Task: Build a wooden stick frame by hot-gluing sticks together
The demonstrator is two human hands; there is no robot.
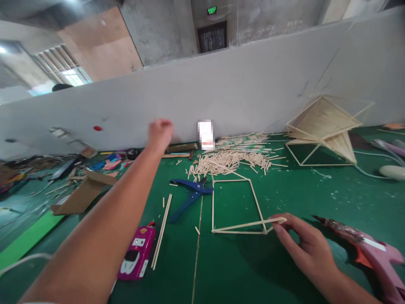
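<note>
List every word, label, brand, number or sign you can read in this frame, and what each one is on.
"EXIT": on the lit green sign above the dark door; the characters above the word are too small to read.
Too blurred or small to read: the marks on the door, the writing on the far concrete wall, and the stickers on the magenta device.
No other text can be made out.

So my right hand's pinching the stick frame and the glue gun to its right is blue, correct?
Not quite: the head view shows the glue gun is pink, not blue. Your right hand is pinching the stick frame, and the glue gun lies to its right.
</note>
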